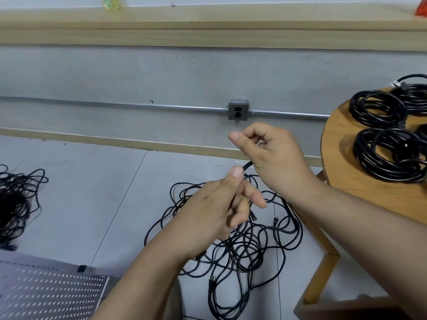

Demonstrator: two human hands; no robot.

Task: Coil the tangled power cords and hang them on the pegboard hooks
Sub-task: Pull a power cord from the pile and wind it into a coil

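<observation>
A tangle of black power cords (245, 248) lies on the grey floor below my hands. My left hand (217, 204) grips one black cord (247, 165), which runs up past its thumb into my right hand (270, 155). My right hand's fingers are curled round that same cord just above. Several coiled black cords (390, 155) lie on the round wooden table (342, 176) at the right. A white pegboard (48, 294) shows at the lower left; no hooks are visible on it.
A second heap of tangled black cords (16, 204) lies on the floor at the far left. A wall socket (238, 109) sits on a metal conduit along the grey wall. The table's wooden leg (321, 273) stands right of the tangle.
</observation>
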